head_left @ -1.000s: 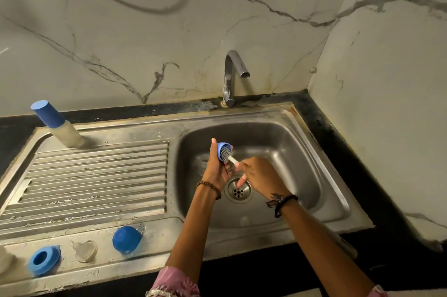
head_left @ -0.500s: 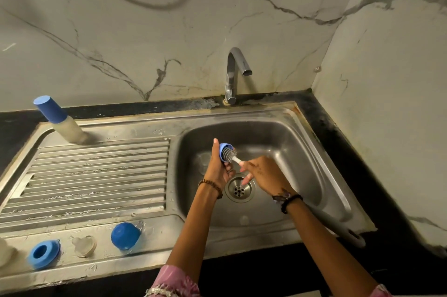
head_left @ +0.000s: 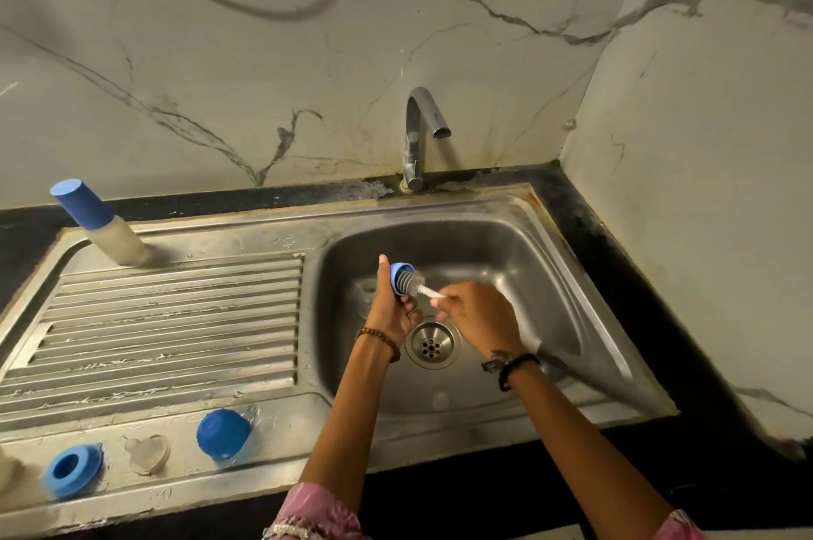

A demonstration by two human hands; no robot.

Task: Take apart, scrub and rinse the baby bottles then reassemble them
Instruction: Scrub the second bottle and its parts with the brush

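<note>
Over the steel sink basin [head_left: 550, 275], my left hand [head_left: 393, 311] grips a small blue bottle part [head_left: 397, 273], its opening turned to the right. My right hand [head_left: 477, 315] holds the white handle of a grey bottle brush [head_left: 409, 282], whose ridged head sits in that opening. On the front ledge of the drainboard lie a blue dome cap [head_left: 223, 434], a clear nipple [head_left: 147, 454] and a blue screw ring [head_left: 72, 470]. An assembled bottle with a blue cap [head_left: 99, 223] stands at the back left corner.
The tap [head_left: 418, 135] stands behind the basin with no water running. The drain [head_left: 432, 344] lies just below my hands. A ribbed drainboard [head_left: 176, 319] fills the left side. Marble walls close the back and right. A pale object shows at the far left edge [head_left: 6, 469].
The brush head has shifted slightly in the blue part, and my right hand has moved a little to the right. The parts on the ledge have not moved.
</note>
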